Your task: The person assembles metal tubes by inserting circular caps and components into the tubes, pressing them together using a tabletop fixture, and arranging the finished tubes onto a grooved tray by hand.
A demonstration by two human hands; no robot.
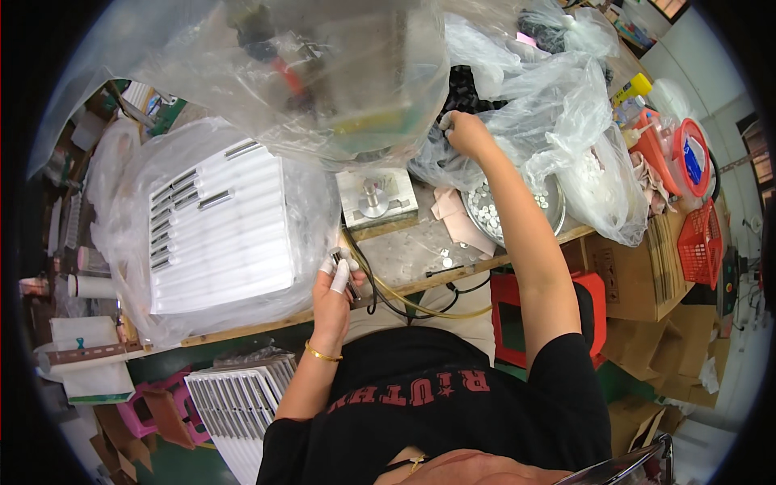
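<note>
My left hand (pixel 333 288), with white finger covers on its fingertips, is closed around a slim shiny dark tube (pixel 353 286) at the table's front edge. At the far end of my stretched right arm, my right hand (pixel 466 134) reaches the mouth of a clear plastic bag (pixel 540 121) full of small black parts (pixel 469 90). Its fingers are curled; what they hold, if anything, is hidden. Between the hands stands a metal fixture (pixel 374 198) with a round post. To its left, a white ridged tray (pixel 242 267) carries several similar shiny tubes (pixel 215 200) on plastic sheeting.
A round metal bowl (pixel 558 212) of small white pieces sits under my right forearm, near pinkish cloth (pixel 461 220). Cables (pixel 388 291) hang over the table edge. A large clear plastic sheet (pixel 347 73) covers the far middle. Red baskets (pixel 699 242) and cardboard boxes (pixel 638 271) stand right.
</note>
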